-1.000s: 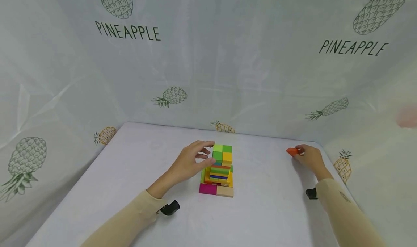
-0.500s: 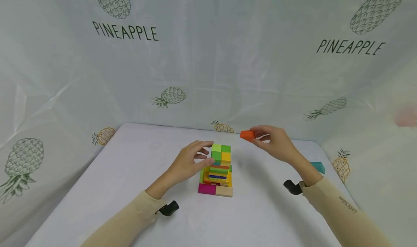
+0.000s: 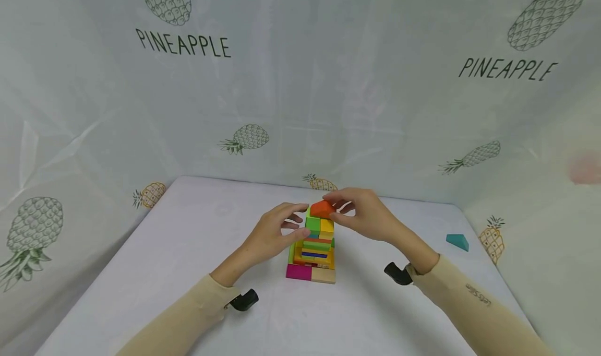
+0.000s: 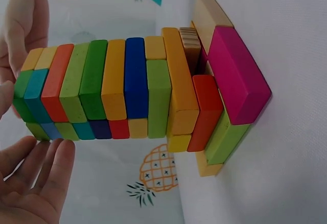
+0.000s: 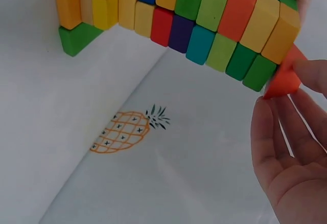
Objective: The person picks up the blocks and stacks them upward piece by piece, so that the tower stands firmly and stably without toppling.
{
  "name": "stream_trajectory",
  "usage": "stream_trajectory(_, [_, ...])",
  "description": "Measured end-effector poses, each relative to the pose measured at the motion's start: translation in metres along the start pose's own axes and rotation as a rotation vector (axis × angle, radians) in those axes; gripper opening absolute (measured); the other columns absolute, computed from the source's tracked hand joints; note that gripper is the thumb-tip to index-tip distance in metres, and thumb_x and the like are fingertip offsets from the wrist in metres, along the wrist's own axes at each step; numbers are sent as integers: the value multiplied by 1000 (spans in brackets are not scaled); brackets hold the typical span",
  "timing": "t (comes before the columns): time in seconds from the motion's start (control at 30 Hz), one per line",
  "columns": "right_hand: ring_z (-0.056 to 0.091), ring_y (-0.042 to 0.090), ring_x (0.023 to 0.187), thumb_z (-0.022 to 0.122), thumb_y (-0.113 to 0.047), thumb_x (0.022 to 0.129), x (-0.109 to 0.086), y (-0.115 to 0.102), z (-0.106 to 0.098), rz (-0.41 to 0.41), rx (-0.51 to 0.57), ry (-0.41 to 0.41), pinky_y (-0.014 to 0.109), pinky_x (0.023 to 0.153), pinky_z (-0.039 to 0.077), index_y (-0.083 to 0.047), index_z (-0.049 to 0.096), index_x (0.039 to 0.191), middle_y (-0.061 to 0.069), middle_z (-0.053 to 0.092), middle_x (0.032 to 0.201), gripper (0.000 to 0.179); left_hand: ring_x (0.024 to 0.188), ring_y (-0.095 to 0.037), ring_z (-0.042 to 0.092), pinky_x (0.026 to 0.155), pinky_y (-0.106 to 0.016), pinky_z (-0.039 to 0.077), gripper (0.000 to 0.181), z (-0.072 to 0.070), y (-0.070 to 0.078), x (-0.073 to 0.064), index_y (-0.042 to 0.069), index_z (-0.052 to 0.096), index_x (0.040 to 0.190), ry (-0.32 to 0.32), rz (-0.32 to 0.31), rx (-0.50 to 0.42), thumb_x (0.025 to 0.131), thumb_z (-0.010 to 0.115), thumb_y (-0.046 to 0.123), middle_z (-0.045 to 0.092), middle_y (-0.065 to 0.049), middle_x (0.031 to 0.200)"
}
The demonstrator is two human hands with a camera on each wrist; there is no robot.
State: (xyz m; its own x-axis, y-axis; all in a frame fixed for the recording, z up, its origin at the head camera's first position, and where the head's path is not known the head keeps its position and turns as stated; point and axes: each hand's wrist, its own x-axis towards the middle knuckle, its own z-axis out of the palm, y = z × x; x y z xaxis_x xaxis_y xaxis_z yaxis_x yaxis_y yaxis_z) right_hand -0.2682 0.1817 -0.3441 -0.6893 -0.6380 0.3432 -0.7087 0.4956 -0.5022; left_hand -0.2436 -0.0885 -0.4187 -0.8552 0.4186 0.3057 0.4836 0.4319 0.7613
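A tall tower of colourful wooden blocks (image 3: 313, 226) stands on the white table, with a magenta block (image 3: 298, 272) and a natural-wood block (image 3: 323, 275) at its front base. My right hand (image 3: 368, 216) pinches an orange, slope-sided block (image 3: 322, 209) between thumb and fingers at the tower's top. In the right wrist view that orange block (image 5: 286, 78) is against the topmost blocks; whether its full weight rests there cannot be told. Beside the tower's upper left is my left hand (image 3: 274, 235), fingers loosely extended. Its fingertips (image 4: 64, 150) lie close against the upper blocks in the left wrist view.
A teal slope-sided block (image 3: 457, 241) lies near the table's right edge. Behind the white table (image 3: 225, 324) hangs a pale curtain (image 3: 352, 110) printed with pineapples. Small black cameras sit at both wrists.
My right hand has carried the orange block from the table's right side leftward to the tower top. The teal block has come into view. My left hand has stayed beside the tower.
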Motion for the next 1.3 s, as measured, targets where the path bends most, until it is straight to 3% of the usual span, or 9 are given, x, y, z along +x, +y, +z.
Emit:
stream_trajectory(0.6, [72,18,104,80,-10,96,4,1,5,32,4,-26,36,89,64,-7,72,134,3,75,123,39,120,-23,68,102,-33,58,61,0,3,0,21,56,154,8,6,10,99,77,39,61,-4,146])
stream_trajectory(0.8, [71,23,109,79,-14,97,-8,2,-5,81,-34,-2,39,92,63,-10,68,141,5,72,130,46,119,-19,68,101,-32,59,61,0,3,0,23,56,153,10,0,11,98,78,39,62,-4,145])
stream_trajectory(0.93, [72,25,109,78,-13,98,-33,18,-25,130,-82,49,41,90,64,-11,66,142,6,71,133,45,117,-16,67,101,-31,59,60,0,4,-1,25,57,153,16,-1,18,98,78,37,62,-3,145])
stream_trajectory(1.03, [73,23,105,77,-10,98,-65,44,-45,139,-132,102,34,87,64,-10,67,140,8,71,134,43,118,-18,68,100,-30,59,60,1,3,-1,26,57,153,22,9,16,98,79,37,62,1,144])
stream_trajectory(1.1, [72,14,103,77,-9,98,-90,67,-59,164,-173,139,25,84,62,-10,68,138,10,72,132,41,118,-22,69,100,-30,59,59,2,2,-2,26,58,152,25,20,15,98,79,37,62,3,143])
stream_trajectory(1.2, [71,8,99,77,-11,98,-129,100,-78,255,-235,168,13,81,57,-8,70,135,13,73,130,38,119,-27,69,100,-31,59,59,3,0,-2,25,58,153,23,36,8,98,78,37,62,2,143])
stream_trajectory(1.3, [73,18,99,78,-15,98,-166,133,-93,382,-291,158,15,75,55,-6,70,133,19,72,129,37,118,-26,69,100,-31,59,60,3,0,-3,24,57,153,20,37,13,98,78,37,62,0,144])
